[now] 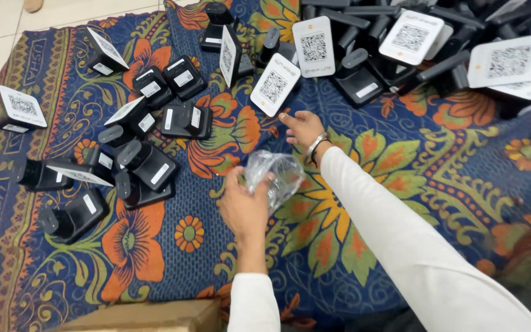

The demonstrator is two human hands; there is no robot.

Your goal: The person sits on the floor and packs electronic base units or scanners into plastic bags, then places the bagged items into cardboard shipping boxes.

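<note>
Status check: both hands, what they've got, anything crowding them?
Left hand gripping crumpled clear plastic bag. Right hand empty, fingers reaching toward white code-card stand. Black stands scattered left, pile top right; none between hands.

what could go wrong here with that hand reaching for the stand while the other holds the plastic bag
The right hand reaches with fingertips at the lower edge of a tilted white code card stand; a nudge might topple it onto the cloth. The left hand only loosely grips the crumpled clear bag, which may slip. The heap of black stands behind lies crowded, so pulling one could drag others.
</note>
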